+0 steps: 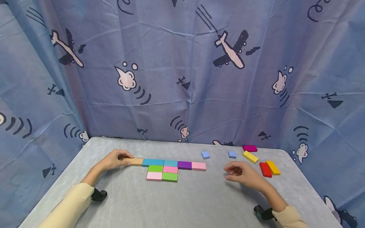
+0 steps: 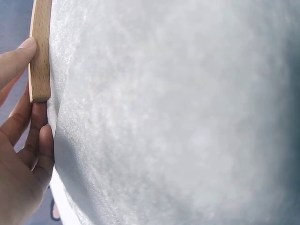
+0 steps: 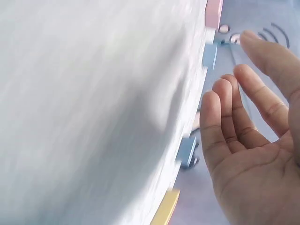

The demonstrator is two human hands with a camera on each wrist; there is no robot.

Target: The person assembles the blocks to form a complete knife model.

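A natural wood block [image 1: 137,161] lies at the left end of a row of blocks, and my left hand [image 1: 115,159] pinches its left end. In the left wrist view the thumb and fingers of that hand [image 2: 23,154] are on the wooden block [image 2: 41,56]. The row runs on with two blue blocks [image 1: 153,162], a purple one [image 1: 184,165] and a pink one [image 1: 198,166]. Below it sit green and pink blocks [image 1: 169,177] in two short rows. My right hand [image 1: 245,174] hovers right of the row, fingers loosely bent, holding nothing; its palm [image 3: 253,154] shows in the right wrist view.
Two small blue blocks [image 1: 232,154] lie toward the back. At the right are a magenta block [image 1: 250,148], a yellow one [image 1: 250,157], a red one [image 1: 265,169] and an orange-yellow one [image 1: 273,167]. A patterned curtain [image 1: 171,63] hangs behind the grey table [image 1: 199,202].
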